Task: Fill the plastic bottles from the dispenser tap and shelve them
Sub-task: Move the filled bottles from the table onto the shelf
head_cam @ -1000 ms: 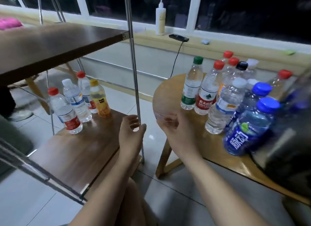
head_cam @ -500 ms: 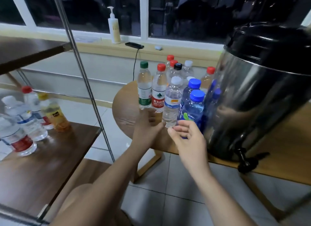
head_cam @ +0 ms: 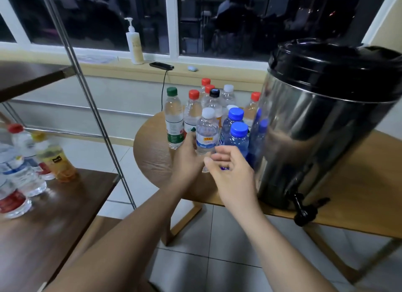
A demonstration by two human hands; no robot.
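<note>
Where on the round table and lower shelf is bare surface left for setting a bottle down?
Bare: the round table left of the green-capped bottle and right of the dispenser; the lower shelf in front of the shelved bottles. Crowded: between green-capped bottle and dispenser.

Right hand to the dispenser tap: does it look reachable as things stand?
Likely yes. The right hand holds nothing, and the tap sticks out past the table edge to its right, with no bottle between them. The left hand holds the white-capped bottle.

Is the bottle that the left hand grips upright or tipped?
Upright: the bottle stands vertical, white cap on top, while the left hand grips its lower part.
</note>
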